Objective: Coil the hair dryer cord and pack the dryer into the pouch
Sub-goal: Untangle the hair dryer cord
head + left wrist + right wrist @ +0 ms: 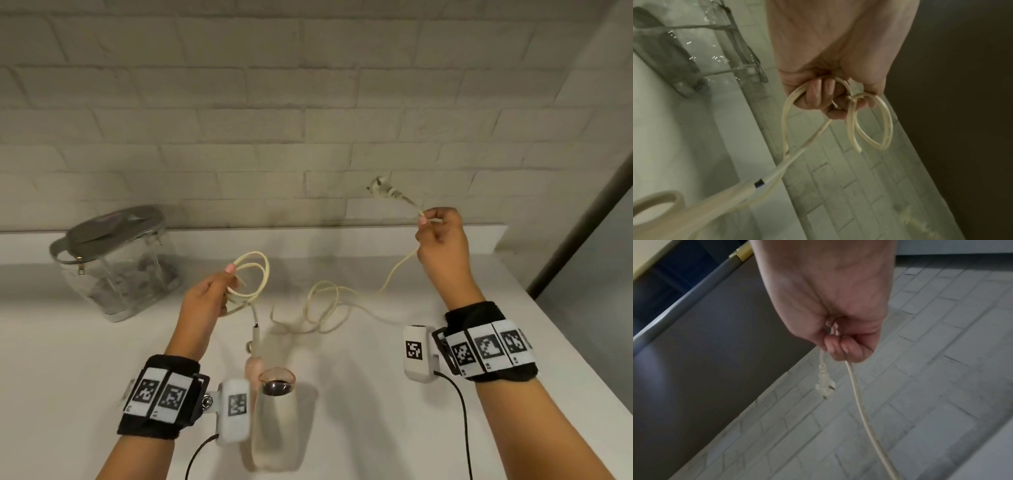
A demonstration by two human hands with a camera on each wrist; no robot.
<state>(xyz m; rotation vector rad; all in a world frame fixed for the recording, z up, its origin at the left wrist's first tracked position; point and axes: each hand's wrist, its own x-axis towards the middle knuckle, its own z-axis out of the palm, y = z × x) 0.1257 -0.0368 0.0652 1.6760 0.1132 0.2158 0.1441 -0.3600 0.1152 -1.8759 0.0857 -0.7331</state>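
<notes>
A pale pink hair dryer (274, 383) hangs low between my forearms, nozzle toward me, its handle (719, 201) also seen in the left wrist view. My left hand (212, 301) grips a few loops of its cream cord (251, 277), the loops (869, 120) curling round my fingers (824, 94). My right hand (440, 236) is raised at the right and pinches the cord near its white plug (383, 186), which sticks out up and left; the plug (824, 386) dangles below my fingertips (840, 347). Slack cord (325, 308) sags in loops between the hands. A clear pouch (116, 263) with a grey zip lid stands at the back left.
A white counter (376, 428) runs under everything, backed by a white brick wall (274, 120). A low ledge (308, 236) lies along the wall. At the right stands a dark panel (589, 257), past the counter's right edge.
</notes>
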